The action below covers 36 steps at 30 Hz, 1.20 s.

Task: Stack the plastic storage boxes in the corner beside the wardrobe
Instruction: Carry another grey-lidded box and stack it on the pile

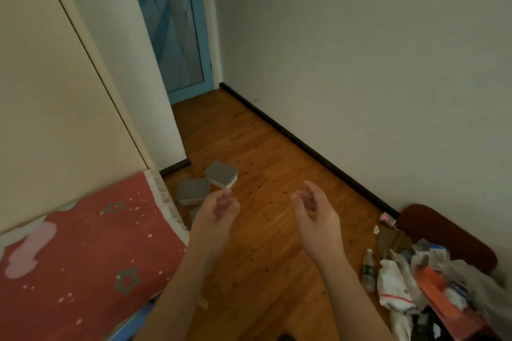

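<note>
Both hands are out in front, palms turned toward each other, holding nothing. The left hand (217,214) has its fingers (225,202) loosely curled and relaxed; the right hand (315,214) has its fingers (304,198) gently bent and a little apart, thumb forward. Neither touches anything.

Just beyond the left hand, the plastic storage boxes lie on the wooden floor (263,152) by the foot of the wardrobe (69,77), unstacked. The far box (221,173), white with a grey lid, sits askew near the wardrobe's corner. The near box (193,190) lies just beside it, close to the bed's edge. A third box (194,213) shows only as a sliver behind the left hand.

The bed (83,243), with a red star-patterned cover, fills the lower left. A blue-framed door (177,36) stands at the far end of the floor, and a dark skirting board (304,144) runs along the right wall. In the lower right corner a heap of bags and rubbish (432,285) lies against a dark red seat (443,227), with a small plastic bottle (368,271) at its edge
</note>
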Available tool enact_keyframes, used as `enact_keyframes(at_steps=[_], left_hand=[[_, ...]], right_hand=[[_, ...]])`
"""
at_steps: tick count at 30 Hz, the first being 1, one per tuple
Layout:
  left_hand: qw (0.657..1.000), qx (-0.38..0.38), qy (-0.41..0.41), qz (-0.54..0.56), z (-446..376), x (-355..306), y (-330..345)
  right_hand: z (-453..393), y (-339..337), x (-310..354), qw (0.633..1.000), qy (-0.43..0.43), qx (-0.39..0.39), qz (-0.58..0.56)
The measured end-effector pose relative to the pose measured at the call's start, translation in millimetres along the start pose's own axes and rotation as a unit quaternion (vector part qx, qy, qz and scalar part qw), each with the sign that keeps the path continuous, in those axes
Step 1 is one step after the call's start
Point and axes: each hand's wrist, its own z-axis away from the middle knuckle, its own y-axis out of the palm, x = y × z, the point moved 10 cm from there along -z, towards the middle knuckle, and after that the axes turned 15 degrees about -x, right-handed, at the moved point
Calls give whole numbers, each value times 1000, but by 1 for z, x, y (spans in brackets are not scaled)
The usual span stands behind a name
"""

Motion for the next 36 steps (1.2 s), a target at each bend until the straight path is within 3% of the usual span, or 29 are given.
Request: enact_keyframes(at_steps=[7, 15, 36], left_hand=[[996, -80, -30, 13, -53, -7, 39], [987, -148, -67, -4, -118, 11, 34], [963, -209, -171, -24, -356, 93, 32]], right_hand=[[-103, 48, -6, 995, -10, 96, -4], [-167, 134, -17, 984, -20, 174, 22], [-304, 386, -43, 953, -15, 278, 119]])
